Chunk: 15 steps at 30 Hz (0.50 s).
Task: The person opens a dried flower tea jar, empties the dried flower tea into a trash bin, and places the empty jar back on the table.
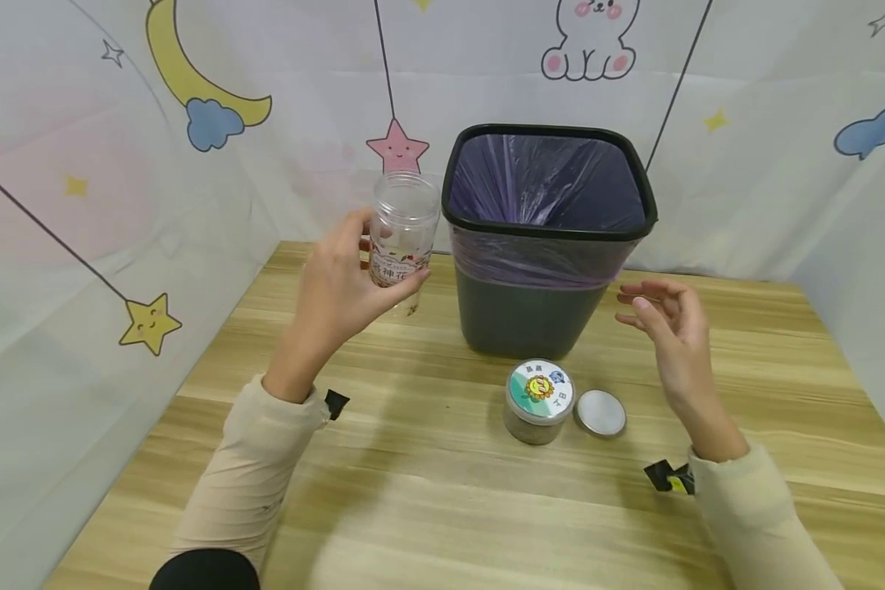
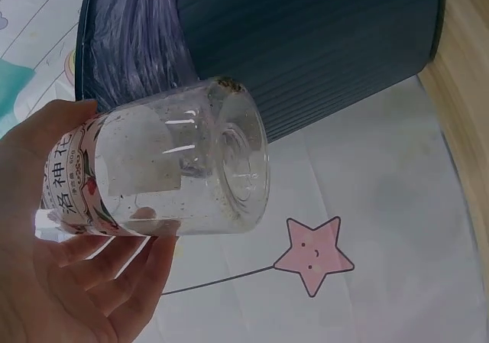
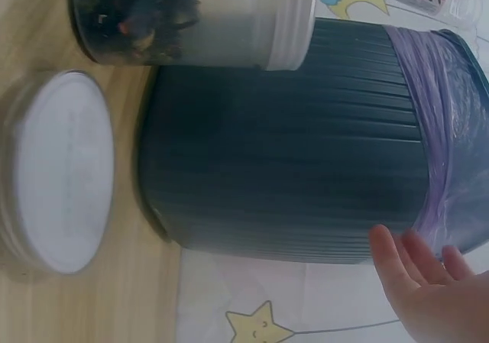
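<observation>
My left hand (image 1: 342,274) grips a clear plastic jar (image 1: 406,225) with a floral paper label, holding it upright above the table, left of the bin. The jar has no lid on; dark crumbs cling near its base (image 2: 229,85) in the left wrist view. My right hand (image 1: 674,336) hovers at the bin's right side, fingers loosely bent and holding nothing. Between the hands stands a dark trash bin (image 1: 531,315) lined with a purple plastic bag (image 1: 519,176). Before it sits a smaller lidded jar (image 1: 538,401), with dark contents showing in the right wrist view.
A round silver lid (image 1: 601,412) lies on the wooden table (image 1: 428,508), right beside the small jar. White cloth (image 1: 302,123) printed with stars, moons and a bear hangs behind the table and along its sides.
</observation>
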Tool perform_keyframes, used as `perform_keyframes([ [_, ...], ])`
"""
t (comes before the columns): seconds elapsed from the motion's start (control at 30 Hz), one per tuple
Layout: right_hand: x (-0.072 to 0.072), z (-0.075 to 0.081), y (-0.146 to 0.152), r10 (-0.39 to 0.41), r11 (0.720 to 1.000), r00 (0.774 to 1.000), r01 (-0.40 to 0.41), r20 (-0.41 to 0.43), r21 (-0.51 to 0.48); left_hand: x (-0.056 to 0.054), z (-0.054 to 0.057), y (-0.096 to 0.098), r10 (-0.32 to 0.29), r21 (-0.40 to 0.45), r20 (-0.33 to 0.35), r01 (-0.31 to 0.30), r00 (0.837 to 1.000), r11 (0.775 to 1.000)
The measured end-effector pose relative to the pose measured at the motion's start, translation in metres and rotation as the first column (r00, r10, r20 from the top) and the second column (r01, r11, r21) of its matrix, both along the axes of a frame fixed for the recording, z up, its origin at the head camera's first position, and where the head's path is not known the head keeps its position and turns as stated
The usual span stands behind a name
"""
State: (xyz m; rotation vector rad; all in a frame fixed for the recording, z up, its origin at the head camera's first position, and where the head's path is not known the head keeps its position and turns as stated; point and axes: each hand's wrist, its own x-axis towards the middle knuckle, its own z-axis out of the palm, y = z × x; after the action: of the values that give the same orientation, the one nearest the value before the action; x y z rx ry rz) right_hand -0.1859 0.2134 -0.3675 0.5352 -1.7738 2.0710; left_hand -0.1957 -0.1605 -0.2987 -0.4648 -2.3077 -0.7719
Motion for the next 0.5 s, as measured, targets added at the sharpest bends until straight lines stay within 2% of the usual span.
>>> perform_keyframes([
  [0.2,0.004,-0.008,0.003,0.005,0.995,1.0,-0.007,0.019,0.104,0.007,-0.023,-0.002,-0.007,0.029,0.067,0.005,0.998,1.0],
  [0.33,0.007,-0.014,0.005,0.031,0.989,0.999,-0.036,0.038,0.145,0.013,-0.038,-0.006,-0.033,0.074,0.118,0.024,0.992,0.997],
  [0.43,0.011,-0.017,0.008,0.031,0.974,0.996,-0.048,0.08,0.223,0.017,-0.049,-0.007,-0.071,0.111,0.151,0.054,0.986,0.992],
  [0.5,0.014,-0.019,0.01,0.024,0.953,0.993,-0.057,0.112,0.298,0.02,-0.057,-0.007,-0.097,0.133,0.18,0.073,0.979,0.988],
])
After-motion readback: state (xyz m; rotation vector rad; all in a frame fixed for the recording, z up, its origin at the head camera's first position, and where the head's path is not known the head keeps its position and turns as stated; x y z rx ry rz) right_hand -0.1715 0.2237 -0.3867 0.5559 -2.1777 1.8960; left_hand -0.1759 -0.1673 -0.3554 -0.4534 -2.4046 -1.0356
